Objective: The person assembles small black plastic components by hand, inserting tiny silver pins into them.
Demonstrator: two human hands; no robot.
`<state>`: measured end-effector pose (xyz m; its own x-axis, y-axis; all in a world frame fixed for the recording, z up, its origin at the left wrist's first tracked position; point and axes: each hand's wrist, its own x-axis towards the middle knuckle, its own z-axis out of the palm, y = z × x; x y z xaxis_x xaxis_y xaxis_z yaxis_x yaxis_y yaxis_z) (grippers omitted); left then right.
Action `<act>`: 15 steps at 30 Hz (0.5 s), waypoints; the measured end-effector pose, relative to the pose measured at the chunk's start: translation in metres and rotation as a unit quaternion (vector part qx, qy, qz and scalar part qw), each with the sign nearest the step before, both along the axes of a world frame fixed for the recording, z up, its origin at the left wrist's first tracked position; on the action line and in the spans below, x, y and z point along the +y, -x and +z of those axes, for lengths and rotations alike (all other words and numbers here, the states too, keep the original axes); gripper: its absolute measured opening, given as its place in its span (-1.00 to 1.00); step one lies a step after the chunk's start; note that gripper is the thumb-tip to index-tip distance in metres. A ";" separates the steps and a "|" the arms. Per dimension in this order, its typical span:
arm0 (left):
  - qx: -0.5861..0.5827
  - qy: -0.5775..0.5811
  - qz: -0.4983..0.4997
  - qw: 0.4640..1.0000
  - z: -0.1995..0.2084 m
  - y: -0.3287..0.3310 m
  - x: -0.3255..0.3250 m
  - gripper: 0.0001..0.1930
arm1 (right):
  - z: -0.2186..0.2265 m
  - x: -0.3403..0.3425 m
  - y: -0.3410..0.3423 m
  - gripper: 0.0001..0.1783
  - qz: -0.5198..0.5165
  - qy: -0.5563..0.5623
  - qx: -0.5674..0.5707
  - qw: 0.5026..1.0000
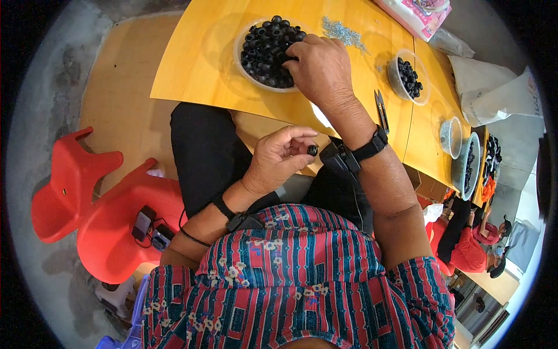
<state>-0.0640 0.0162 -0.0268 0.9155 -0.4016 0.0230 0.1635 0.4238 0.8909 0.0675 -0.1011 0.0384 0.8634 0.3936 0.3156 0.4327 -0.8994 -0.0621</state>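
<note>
My left hand (278, 158) is above my lap, its thumb and fingertips pinching a small round black plastic piece (313, 150). My right hand (323, 68) reaches over the right rim of a clear round tub (237, 51) heaped with small black pieces (268, 52) of the same sort. Its thumb and index finger come together among the pieces; whatever lies between them is hidden. Black straps with small devices circle both wrists.
Tiny clear bits (344, 34) lie beyond the tub on the yellow table (200, 43). To the right are black thread snips (381, 110), a second tub (427, 87) of black pieces and further containers. Red chairs (125, 232) stand at left. People (469, 250) sit at far right.
</note>
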 end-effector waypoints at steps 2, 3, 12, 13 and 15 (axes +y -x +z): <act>-0.002 0.001 0.001 1.000 0.000 0.000 0.000 -0.58 | 0.004 0.005 0.000 -0.84 -0.003 0.066 0.001 0.998; -0.004 0.002 0.001 1.000 0.001 0.000 0.001 -0.57 | 0.005 0.006 -0.001 -0.84 -0.002 0.065 0.001 0.998; -0.005 -0.006 -0.012 1.000 -0.003 -0.002 0.003 -0.54 | 0.005 0.002 -0.013 -0.82 0.004 0.082 0.040 0.996; -0.005 -0.006 -0.012 1.000 -0.003 -0.002 0.003 -0.54 | 0.006 0.002 -0.014 -0.81 0.021 0.088 0.036 0.995; -0.003 -0.009 -0.006 1.000 -0.002 -0.002 0.003 -0.55 | 0.006 -0.001 -0.015 -0.81 0.037 0.094 0.031 0.994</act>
